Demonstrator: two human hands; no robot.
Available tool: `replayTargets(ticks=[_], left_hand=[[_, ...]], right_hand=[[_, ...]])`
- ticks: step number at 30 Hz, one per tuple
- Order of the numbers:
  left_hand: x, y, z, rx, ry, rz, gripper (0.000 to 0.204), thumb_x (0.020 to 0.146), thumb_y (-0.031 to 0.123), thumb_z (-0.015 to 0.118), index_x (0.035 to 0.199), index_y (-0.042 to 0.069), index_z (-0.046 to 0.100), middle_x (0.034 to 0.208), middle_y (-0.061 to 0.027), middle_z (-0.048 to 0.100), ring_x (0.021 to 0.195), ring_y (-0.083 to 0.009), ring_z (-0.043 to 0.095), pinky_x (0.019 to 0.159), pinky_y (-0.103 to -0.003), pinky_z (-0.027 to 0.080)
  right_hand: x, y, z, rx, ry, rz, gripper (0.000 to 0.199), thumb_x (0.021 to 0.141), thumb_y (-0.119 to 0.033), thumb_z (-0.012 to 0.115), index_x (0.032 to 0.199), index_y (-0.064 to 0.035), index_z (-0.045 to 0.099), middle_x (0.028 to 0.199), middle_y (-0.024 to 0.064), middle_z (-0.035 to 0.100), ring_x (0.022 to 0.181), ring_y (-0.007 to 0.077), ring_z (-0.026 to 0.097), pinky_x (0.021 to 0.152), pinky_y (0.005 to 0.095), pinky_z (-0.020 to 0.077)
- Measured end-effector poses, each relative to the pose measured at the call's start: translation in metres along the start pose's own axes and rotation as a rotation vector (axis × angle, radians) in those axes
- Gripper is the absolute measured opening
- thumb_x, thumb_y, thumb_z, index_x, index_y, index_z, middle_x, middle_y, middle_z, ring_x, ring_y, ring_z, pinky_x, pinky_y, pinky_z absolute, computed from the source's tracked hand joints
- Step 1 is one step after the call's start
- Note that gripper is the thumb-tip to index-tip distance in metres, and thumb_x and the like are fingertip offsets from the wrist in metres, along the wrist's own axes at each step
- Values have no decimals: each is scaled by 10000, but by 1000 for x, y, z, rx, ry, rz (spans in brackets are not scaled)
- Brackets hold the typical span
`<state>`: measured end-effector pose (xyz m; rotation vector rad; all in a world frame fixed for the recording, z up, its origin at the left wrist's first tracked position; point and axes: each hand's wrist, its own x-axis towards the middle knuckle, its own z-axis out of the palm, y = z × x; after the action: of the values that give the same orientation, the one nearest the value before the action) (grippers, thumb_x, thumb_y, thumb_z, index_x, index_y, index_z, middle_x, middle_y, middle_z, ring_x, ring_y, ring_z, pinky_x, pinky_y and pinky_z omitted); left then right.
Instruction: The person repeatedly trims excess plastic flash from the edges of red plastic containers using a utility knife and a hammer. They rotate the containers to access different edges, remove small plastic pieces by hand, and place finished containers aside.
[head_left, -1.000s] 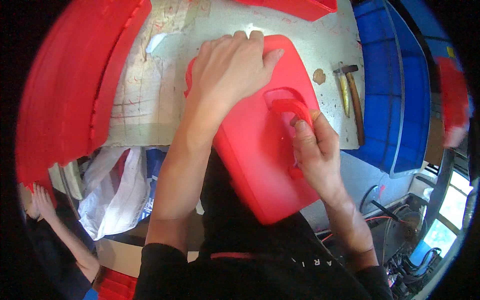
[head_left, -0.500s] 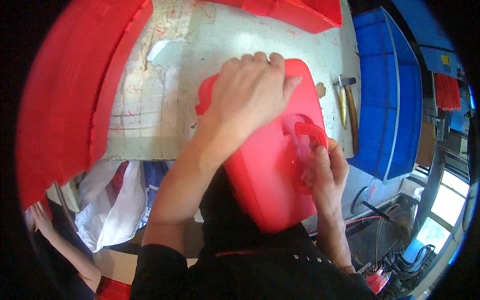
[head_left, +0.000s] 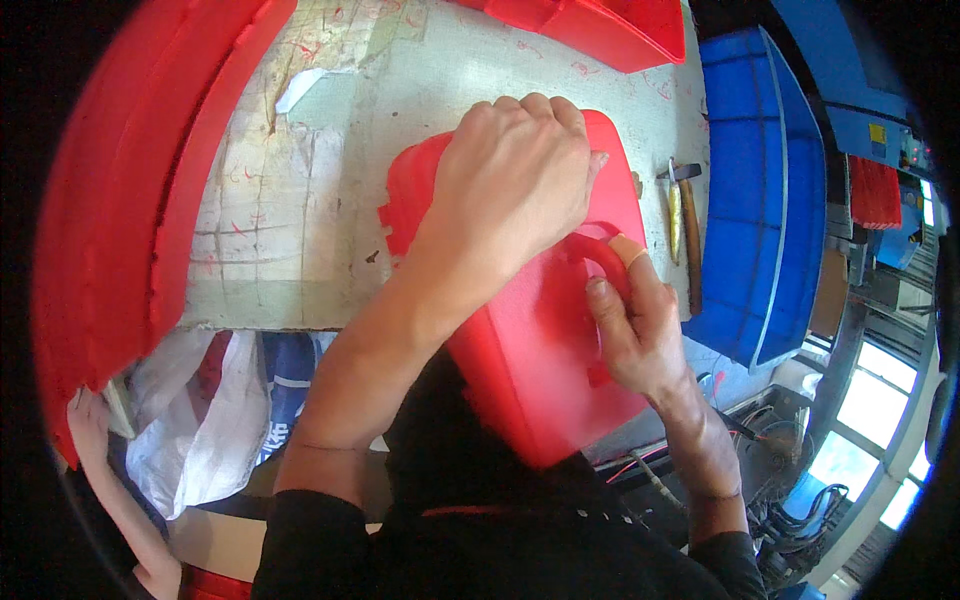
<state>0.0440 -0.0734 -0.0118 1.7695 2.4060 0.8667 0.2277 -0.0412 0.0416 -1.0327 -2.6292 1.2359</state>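
Observation:
A red moulded plastic case (head_left: 530,345) leans at a slant against my body, over the near edge of the workbench. My left hand (head_left: 515,165) lies across its far end, fingers curled over the far edge and thumb stretched along the surface. A curved red handle (head_left: 601,258) sits by the recess on the case's right side. My right hand (head_left: 643,325) is closed round this handle, thumb on the near side and forefinger hooked over it. A wrap shows on one right finger. My left wrist and forearm hide part of the case.
On the pale workbench (head_left: 270,215), a hammer (head_left: 692,230) and a yellow-handled tool (head_left: 674,215) lie to the right, beside a blue crate (head_left: 745,200). Red plastic shells (head_left: 130,190) stand at the left. Another person's hand (head_left: 88,425) shows at lower left.
My right hand has shifted from pinching the handle's outer side to hooking a finger over it. The handle has turned and sits closer to the case. My left hand keeps its hold.

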Motion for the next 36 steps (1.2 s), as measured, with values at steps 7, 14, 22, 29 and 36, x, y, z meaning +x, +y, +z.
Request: replayTargets(ticks=[7,14,22,29,36], left_hand=[[8,1,-8,-1,-89,-40,391,961,359,578,1008,-26,627,931,-221,685,878,-382,687,778,-493,540],[19,-5,-16,45,-298,-68,442,988,384,523,1169,-14,586,1114,-243,657,1065,-423,627,932,-514,485],[19,28,-47,259,-390,67,451,991,347,527,1237,-22,610,1307,-250,564,1239,-368,544,1056,-492,401],[61,69,29,-3,-158,422,332,992,205,496,1242,17,607,1208,-195,635,1204,-344,561,1070,-473,380],[65,57,31,63,-317,426,305,1007,256,468,1156,58,646,1125,-186,674,1105,-349,609,992,-453,423]], right_hand=[[10,18,-1,6,-114,-115,346,944,-78,608,1243,46,485,664,217,608,593,375,665,513,441,488],[1,-21,13,-844,78,-287,446,897,-359,685,1211,-57,588,1040,199,641,881,303,680,678,383,564],[24,89,-66,-520,697,-6,318,920,-286,653,1121,-41,625,1132,185,594,1060,358,603,867,466,511],[44,111,-57,-510,675,-31,256,935,-169,591,1157,-44,562,1139,179,594,1049,369,607,863,479,506],[52,105,-58,-698,612,-203,313,908,-155,530,1201,-44,548,1142,168,610,1052,353,607,858,485,495]])
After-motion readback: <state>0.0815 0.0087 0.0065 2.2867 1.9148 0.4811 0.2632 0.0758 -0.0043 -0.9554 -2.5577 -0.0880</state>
